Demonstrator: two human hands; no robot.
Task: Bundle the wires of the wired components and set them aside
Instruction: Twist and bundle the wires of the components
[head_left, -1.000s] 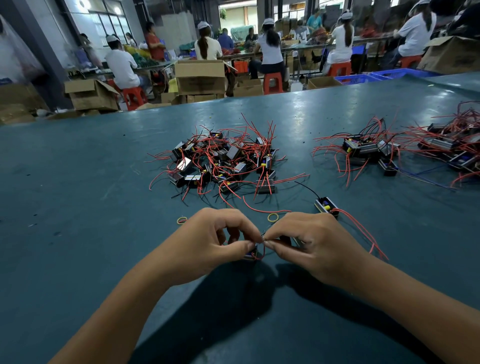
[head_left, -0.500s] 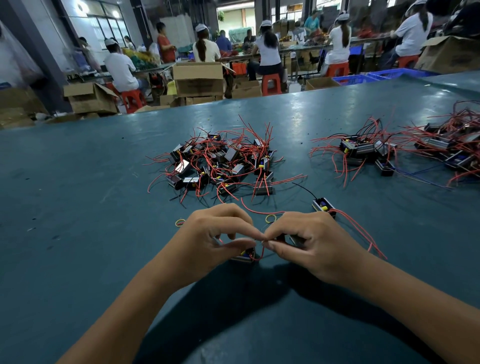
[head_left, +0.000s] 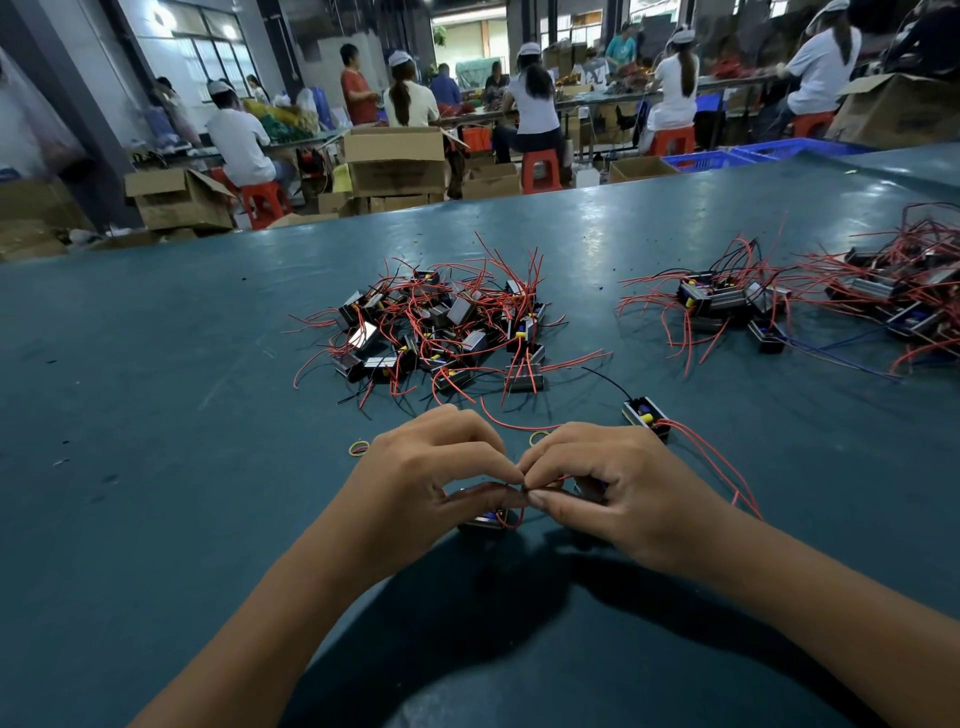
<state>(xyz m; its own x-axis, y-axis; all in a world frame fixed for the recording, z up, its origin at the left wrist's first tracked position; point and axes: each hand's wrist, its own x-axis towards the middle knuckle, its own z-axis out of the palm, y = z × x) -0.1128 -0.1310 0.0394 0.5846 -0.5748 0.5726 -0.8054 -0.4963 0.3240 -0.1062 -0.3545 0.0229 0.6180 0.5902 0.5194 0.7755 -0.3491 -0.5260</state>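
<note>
My left hand (head_left: 431, 478) and my right hand (head_left: 618, 488) meet fingertip to fingertip low over the teal table (head_left: 156, 415). Between them is a small black wired component (head_left: 488, 519); its red wire loops under my thumbs, and both hands pinch that wire where they meet. My fingers hide most of the component. A pile of black components with loose red wires (head_left: 441, 332) lies just beyond my hands. One single component (head_left: 644, 413) sits by my right hand, its red wires trailing right.
Two small rubber bands (head_left: 358, 447) lie on the table near my hands. Another heap of wired components (head_left: 810, 306) spreads along the right side. Beyond the table's far edge stand cardboard boxes (head_left: 395, 161), red stools and seated workers.
My hands stayed in place, fingertips working closer together on the wire. The view has tilted slightly.
</note>
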